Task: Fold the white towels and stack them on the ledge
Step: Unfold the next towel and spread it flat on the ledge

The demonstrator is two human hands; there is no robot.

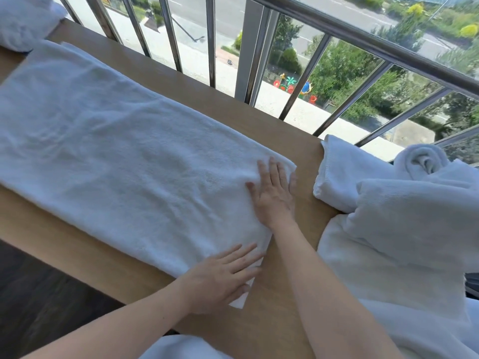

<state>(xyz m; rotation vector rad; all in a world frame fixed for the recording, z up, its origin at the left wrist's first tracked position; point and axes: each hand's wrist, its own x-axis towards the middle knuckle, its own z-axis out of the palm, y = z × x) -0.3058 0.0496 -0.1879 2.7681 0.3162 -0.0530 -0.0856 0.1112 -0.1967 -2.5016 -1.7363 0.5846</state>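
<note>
While the long white towel lies flat and softly creased along the wooden ledge, we press both palms on its near end: left hand and right hand, fingers spread wide, gripping nothing. Heaped towels sit just right.

Both forearms bare to the frame edge; no sleeves visible. Left hand and right hand ungloved. No rings, watch or bracelets seen.
</note>
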